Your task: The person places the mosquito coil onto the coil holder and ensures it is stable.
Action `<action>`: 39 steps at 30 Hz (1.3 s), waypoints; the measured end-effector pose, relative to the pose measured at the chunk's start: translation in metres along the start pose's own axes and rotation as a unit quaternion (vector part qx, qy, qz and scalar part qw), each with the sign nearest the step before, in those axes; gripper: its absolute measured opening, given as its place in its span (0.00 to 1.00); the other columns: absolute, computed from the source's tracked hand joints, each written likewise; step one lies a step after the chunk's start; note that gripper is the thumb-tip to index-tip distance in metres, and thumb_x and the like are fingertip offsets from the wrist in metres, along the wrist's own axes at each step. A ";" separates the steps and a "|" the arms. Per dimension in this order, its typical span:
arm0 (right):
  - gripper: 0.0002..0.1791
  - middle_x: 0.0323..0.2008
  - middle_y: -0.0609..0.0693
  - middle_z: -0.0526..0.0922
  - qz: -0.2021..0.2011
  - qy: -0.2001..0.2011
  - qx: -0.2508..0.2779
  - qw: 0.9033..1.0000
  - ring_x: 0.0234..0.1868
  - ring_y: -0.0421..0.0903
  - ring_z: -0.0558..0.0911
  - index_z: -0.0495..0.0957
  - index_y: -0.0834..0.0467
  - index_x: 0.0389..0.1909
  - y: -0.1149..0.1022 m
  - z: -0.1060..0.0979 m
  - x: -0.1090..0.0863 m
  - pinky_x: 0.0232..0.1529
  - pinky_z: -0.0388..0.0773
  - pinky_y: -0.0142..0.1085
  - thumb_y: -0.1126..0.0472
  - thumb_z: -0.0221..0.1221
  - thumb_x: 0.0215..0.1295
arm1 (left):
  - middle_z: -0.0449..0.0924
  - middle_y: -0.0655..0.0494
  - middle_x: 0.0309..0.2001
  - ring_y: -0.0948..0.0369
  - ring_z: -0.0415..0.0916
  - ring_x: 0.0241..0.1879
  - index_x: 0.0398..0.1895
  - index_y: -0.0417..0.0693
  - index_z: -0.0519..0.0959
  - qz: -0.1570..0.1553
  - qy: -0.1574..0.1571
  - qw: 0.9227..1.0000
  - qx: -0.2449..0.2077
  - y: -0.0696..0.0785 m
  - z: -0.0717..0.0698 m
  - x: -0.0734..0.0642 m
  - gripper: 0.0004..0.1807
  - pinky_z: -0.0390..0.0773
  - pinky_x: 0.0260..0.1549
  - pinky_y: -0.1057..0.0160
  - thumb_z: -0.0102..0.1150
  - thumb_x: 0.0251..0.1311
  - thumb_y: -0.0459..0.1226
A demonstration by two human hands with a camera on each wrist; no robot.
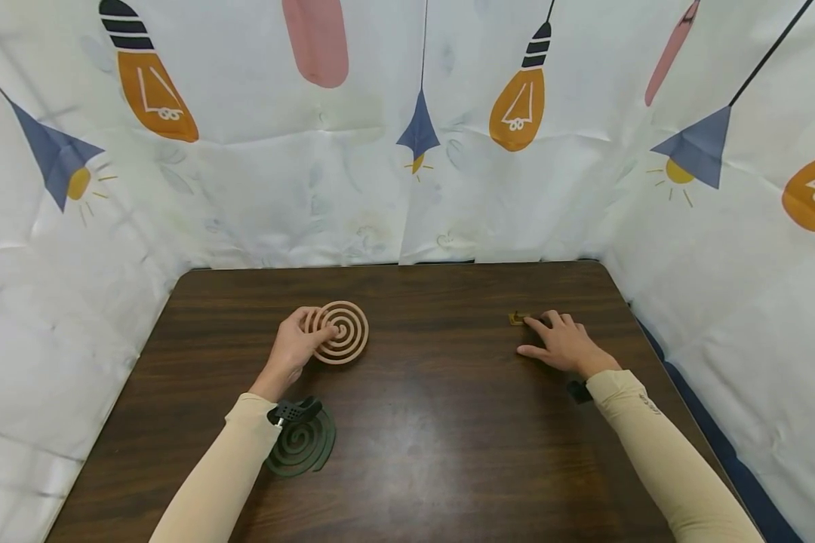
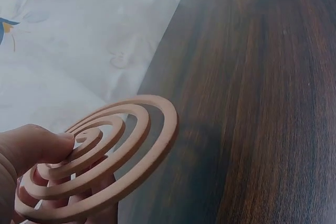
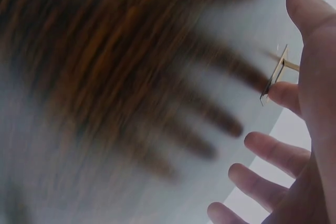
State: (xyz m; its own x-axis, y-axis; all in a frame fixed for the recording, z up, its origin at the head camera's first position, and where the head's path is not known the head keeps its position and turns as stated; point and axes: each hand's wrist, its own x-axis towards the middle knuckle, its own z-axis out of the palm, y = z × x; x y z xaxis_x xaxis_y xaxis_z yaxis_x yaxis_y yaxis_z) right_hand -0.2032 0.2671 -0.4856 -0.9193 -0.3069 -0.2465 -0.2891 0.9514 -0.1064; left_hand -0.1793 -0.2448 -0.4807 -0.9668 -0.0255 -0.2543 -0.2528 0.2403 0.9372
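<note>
In the head view, my left hand (image 1: 290, 348) pinches a tan mosquito coil (image 1: 355, 332) by its left side, thumb on top and fingers beneath. The left wrist view shows this spiral coil (image 2: 167, 124) tilted above the table. My right hand (image 1: 562, 345) is spread low over the right part of the table. Its index fingertip touches a small brass-coloured metal coil stand (image 1: 515, 319) with a raised prong, seen edge-on in the right wrist view. A dark green mosquito coil (image 1: 306, 446) lies near my left wrist, partly hidden by the wrist strap and sleeve.
The dark wood-grain table (image 1: 421, 392) has rounded far corners. White cloth (image 1: 258, 196) printed with lamps and bulbs hangs behind it and along both sides. A dark blue strip (image 1: 713, 430) shows beyond the right edge.
</note>
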 end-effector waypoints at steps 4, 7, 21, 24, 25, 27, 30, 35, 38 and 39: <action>0.45 0.73 0.69 0.62 -0.007 0.002 0.000 1.000 0.70 0.74 0.65 0.59 0.53 0.81 -0.005 0.001 0.001 0.64 0.65 0.74 0.30 0.51 0.74 | 0.78 0.48 0.56 0.65 0.81 0.43 0.73 0.47 0.67 0.002 -0.004 1.000 -0.006 0.001 0.003 0.000 0.33 0.85 0.41 0.66 0.67 0.68 0.42; 0.44 0.73 0.69 0.62 -0.010 0.004 0.005 1.000 0.70 0.73 0.65 0.59 0.53 0.81 -0.009 0.003 0.002 0.65 0.65 0.74 0.31 0.52 0.74 | 0.78 0.51 0.53 0.65 0.81 0.42 0.72 0.47 0.67 0.006 -0.004 1.000 -0.005 0.002 0.005 0.001 0.34 0.85 0.41 0.66 0.68 0.67 0.43; 0.44 0.73 0.67 0.63 -0.018 0.012 0.008 1.000 0.71 0.71 0.66 0.59 0.52 0.81 -0.028 0.005 0.006 0.65 0.66 0.72 0.31 0.53 0.73 | 0.78 0.56 0.48 0.67 0.81 0.41 0.68 0.44 0.69 0.013 -0.009 0.999 -0.032 0.007 0.013 -0.001 0.33 0.85 0.41 0.67 0.72 0.63 0.40; 0.44 0.73 0.67 0.63 -0.021 0.012 0.009 1.000 0.71 0.71 0.66 0.59 0.52 0.81 -0.032 0.006 0.008 0.65 0.66 0.72 0.31 0.52 0.73 | 0.78 0.55 0.50 0.68 0.81 0.41 0.70 0.45 0.68 0.014 -0.014 0.999 -0.041 0.007 0.015 0.000 0.35 0.85 0.41 0.68 0.73 0.62 0.40; 0.44 0.74 0.67 0.62 -0.022 0.014 0.011 1.000 0.71 0.71 0.66 0.59 0.52 0.81 -0.033 0.006 0.008 0.65 0.66 0.72 0.31 0.52 0.73 | 0.77 0.55 0.51 0.69 0.81 0.41 0.70 0.45 0.67 0.014 -0.015 0.999 -0.044 0.007 0.016 0.000 0.36 0.85 0.41 0.69 0.73 0.63 0.40; 0.44 0.74 0.67 0.63 -0.024 0.018 0.011 0.999 0.71 0.70 0.66 0.60 0.52 0.81 -0.036 0.006 0.009 0.65 0.66 0.71 0.31 0.53 0.73 | 0.77 0.54 0.52 0.69 0.81 0.41 0.71 0.45 0.67 0.014 -0.016 0.999 -0.050 0.007 0.017 0.001 0.36 0.85 0.41 0.69 0.73 0.63 0.40; 0.43 0.74 0.66 0.63 -0.025 0.024 0.012 0.999 0.72 0.70 0.66 0.61 0.51 0.80 -0.039 0.008 0.011 0.66 0.66 0.71 0.31 0.53 0.73 | 0.77 0.54 0.53 0.69 0.81 0.41 0.73 0.46 0.66 0.013 -0.014 0.998 -0.055 0.006 0.020 0.002 0.37 0.85 0.41 0.70 0.72 0.63 0.40; 0.44 0.75 0.66 0.62 -0.027 0.023 0.008 0.999 0.72 0.71 0.65 0.60 0.50 0.80 -0.044 0.009 0.013 0.67 0.66 0.71 0.30 0.53 0.73 | 0.76 0.55 0.52 0.69 0.80 0.41 0.74 0.47 0.66 0.004 -0.012 0.998 -0.057 0.006 0.024 0.003 0.37 0.84 0.41 0.71 0.71 0.64 0.40; 0.44 0.75 0.66 0.62 -0.027 0.021 0.010 0.999 0.72 0.70 0.65 0.60 0.50 0.81 -0.048 0.009 0.013 0.68 0.65 0.71 0.30 0.53 0.73 | 0.76 0.55 0.52 0.69 0.80 0.41 0.74 0.47 0.66 -0.001 -0.011 0.998 -0.056 0.006 0.025 0.003 0.37 0.84 0.41 0.71 0.71 0.64 0.41; 0.44 0.75 0.66 0.62 -0.028 0.022 0.009 0.999 0.72 0.70 0.65 0.60 0.50 0.81 -0.049 0.009 0.013 0.68 0.66 0.70 0.30 0.53 0.73 | 0.76 0.54 0.53 0.70 0.80 0.41 0.75 0.47 0.65 -0.002 -0.012 0.998 -0.056 0.007 0.025 0.003 0.38 0.84 0.41 0.72 0.71 0.64 0.41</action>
State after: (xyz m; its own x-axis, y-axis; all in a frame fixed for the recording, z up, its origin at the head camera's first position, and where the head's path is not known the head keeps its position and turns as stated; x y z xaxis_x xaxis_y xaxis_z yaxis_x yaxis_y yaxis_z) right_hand -0.1989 0.2164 -0.4925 -0.9126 -0.3579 -0.1976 -0.3358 0.9319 -0.1369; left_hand -0.1831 -0.2186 -0.4814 -0.9647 -0.0026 -0.2634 -0.2615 0.1300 0.9564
